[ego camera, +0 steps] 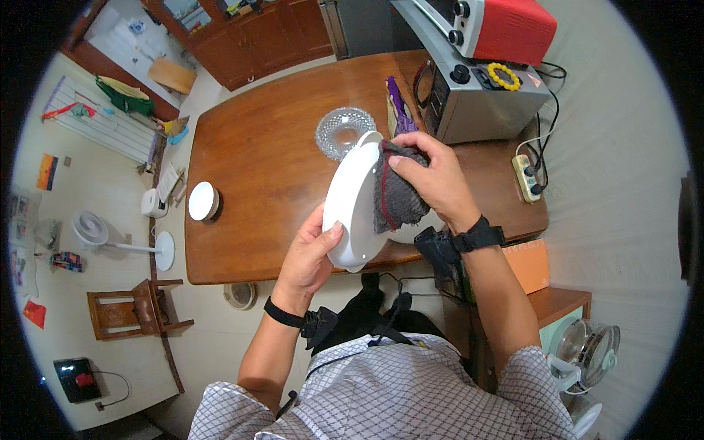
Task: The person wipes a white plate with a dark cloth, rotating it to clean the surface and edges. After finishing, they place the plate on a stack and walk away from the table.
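Note:
A white oval dish (349,203) with small tab handles at its ends is tilted on its side above the table's near edge. My left hand (311,247) grips its lower left rim, thumb on the near face. In my right hand (437,173) is a grey cloth (399,190) with a dark red stripe, pressed against the dish's upper right side. Partly hidden below the cloth and my right wrist, another white dish (421,228) lies on the wooden table (258,165). Just beyond the held dish sits a cut-glass bowl (345,133).
White bowls (203,201) stand at the table's left edge. To the right are a toaster oven (489,104) with a red appliance (514,27) on top, a purple cloth item (401,110) and a power strip (526,177) with cords. A wooden chair (137,311) stands at left.

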Available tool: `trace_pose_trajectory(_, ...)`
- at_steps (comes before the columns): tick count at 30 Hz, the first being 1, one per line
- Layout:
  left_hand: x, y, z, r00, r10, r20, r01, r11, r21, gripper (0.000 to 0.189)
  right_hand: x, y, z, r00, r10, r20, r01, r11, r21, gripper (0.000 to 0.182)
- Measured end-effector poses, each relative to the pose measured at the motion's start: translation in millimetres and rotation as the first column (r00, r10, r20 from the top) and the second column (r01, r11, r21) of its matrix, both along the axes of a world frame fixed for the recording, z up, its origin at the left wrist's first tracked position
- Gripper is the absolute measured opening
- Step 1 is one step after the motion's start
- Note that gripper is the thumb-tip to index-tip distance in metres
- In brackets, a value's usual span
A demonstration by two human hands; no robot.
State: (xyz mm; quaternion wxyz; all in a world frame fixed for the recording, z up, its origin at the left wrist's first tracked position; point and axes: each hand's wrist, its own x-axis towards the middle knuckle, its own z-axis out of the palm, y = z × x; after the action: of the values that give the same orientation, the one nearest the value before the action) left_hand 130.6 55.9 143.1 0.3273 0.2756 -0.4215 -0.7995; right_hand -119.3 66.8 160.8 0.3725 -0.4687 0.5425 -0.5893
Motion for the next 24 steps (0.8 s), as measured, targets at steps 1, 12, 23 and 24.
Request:
trace_pose_trajectory(1, -2, 5, -1, 1.000, -0.001, 0.014, 0.001, 1.000, -0.024, 0.061, 1, 2, 3, 1.000, 0.004, -0.026, -0.005, 1.000, -0.006, 0.028)
trace_pose_trajectory(12, -21, 31, 9, 0.949, 0.275, -0.152, -0.264, 0.961, 0.087, 0.049, 74, 39, 14, 0.801, 0.008, -0.599, -0.185, 0.954, -0.235, 0.015)
trace_pose_trajectory(23, 8, 16, -9, 0.861, 0.405, -0.306, -0.263, 0.872, 0.414, 0.054, 88, 99, -14, 0.616, 0.126, -0.778, -0.326, 0.939, -0.106, 0.015)
trace_pose_trajectory(24, 17, 11, -11, 0.838, 0.408, -0.363, -0.230, 0.867, 0.443, 0.054, 86, 99, -20, 0.636, 0.157, -0.755, -0.329, 0.941, -0.081, 0.012)
